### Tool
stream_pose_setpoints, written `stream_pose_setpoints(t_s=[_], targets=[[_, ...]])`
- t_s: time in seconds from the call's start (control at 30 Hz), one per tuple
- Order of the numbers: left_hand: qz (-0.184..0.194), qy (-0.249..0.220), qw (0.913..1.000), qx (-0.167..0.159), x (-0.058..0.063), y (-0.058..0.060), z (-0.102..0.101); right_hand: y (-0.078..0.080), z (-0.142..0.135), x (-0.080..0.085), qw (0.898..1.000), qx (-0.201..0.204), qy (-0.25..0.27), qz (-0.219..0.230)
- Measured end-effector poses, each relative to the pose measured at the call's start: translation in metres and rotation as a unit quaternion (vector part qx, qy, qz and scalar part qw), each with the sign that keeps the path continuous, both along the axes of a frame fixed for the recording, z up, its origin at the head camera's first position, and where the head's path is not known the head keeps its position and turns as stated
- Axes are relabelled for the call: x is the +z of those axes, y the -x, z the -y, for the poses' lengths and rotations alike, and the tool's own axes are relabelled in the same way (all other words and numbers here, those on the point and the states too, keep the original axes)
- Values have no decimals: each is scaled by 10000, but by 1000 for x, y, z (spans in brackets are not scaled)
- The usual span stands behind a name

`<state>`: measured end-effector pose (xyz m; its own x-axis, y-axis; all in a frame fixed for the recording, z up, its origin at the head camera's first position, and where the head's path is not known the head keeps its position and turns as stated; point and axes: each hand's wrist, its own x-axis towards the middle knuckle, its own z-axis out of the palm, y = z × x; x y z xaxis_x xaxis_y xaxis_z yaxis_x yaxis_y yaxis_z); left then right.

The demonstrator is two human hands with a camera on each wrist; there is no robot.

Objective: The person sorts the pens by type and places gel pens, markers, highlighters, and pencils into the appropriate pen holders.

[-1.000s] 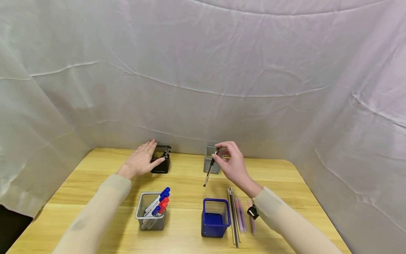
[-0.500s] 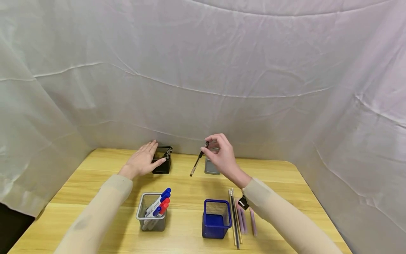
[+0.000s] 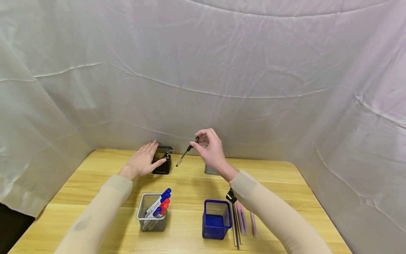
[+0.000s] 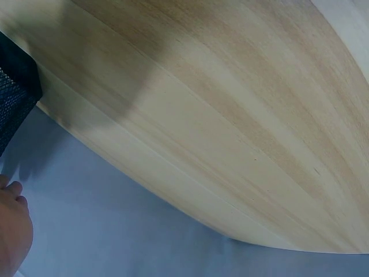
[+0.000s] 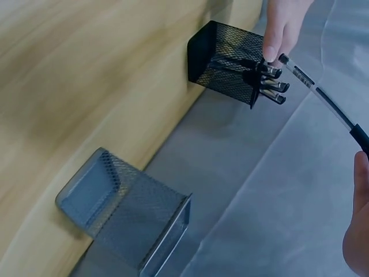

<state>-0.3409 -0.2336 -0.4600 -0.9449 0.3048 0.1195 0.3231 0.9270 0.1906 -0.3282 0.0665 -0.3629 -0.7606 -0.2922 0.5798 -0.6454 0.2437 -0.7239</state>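
Observation:
My right hand (image 3: 210, 150) pinches a black-gripped clear gel pen (image 3: 187, 151) near one end, above the back of the table. The pen slants down and left, its lower end close to a black mesh pen holder (image 3: 161, 169). In the right wrist view several similar pens (image 5: 274, 86) stick out of that holder. My left hand (image 3: 141, 160) rests at the holder's left side, fingers straight and thumb stretched across its front. Behind my right wrist a grey mesh pen holder (image 3: 211, 170) is mostly hidden in the head view; the right wrist view shows it (image 5: 132, 196) whole.
At the front left stands a silver-grey mesh holder (image 3: 152, 225) with blue and red markers (image 3: 164, 203). A blue mesh holder (image 3: 213, 231) stands front right, beside pencils (image 3: 236, 229) and purple sticks (image 3: 242, 220) under my right forearm. Grey fabric hangs behind the wooden table (image 3: 187, 197).
My right hand has carried the pen left and farther back, from in front of the grey holder toward the black one. The left hand stays in place.

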Motion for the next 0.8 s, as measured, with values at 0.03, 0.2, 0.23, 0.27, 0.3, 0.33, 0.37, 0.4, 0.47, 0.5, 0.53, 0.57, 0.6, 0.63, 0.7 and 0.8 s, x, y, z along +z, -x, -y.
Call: stream_pose_setpoints(t_s=[0.03,0.2,0.23,0.27,0.3,0.33,0.37,0.4,0.47,0.5,0.53,0.57,0.6,0.63,0.7,0.8], targets=[[-9,3,10000,3,0,-1,0,0,2,0,10000,-1,10,25],[-37,6,10000,19,2,-2,-2,4,13,0,10000,-56,23,43],[-52,17,10000,17,2,-3,-2,5,15,0,10000,-77,37,44],[-56,25,10000,16,2,-3,-2,5,17,0,9999,-90,65,67],[-64,22,10000,13,2,-3,-3,6,19,0,9998,-103,111,94],[-65,22,10000,12,2,-3,-3,6,21,0,9997,-99,156,132],[-69,23,10000,11,2,-2,-3,6,23,1,9996,-101,198,171],[-64,22,10000,15,3,-3,-3,6,25,1,9995,-112,220,206],[-71,27,10000,18,2,-2,-3,6,29,0,9993,-113,265,254],[-72,18,10000,21,2,-2,-3,7,31,-1,9992,-120,269,261],[-72,23,10000,28,2,-2,-3,8,33,-2,9992,-119,263,263],[-76,30,10000,32,2,-2,-3,8,35,-3,9993,-119,250,257],[-80,39,10000,30,2,-2,-3,9,36,-4,9993,-117,235,258],[-86,46,9999,26,2,-2,-3,10,38,-6,9993,-106,226,272],[-96,48,9999,14,2,-2,-3,11,41,-9,9993,-113,183,291],[-114,54,9999,0,1,-2,-3,13,45,-12,9994,-146,56,309]])
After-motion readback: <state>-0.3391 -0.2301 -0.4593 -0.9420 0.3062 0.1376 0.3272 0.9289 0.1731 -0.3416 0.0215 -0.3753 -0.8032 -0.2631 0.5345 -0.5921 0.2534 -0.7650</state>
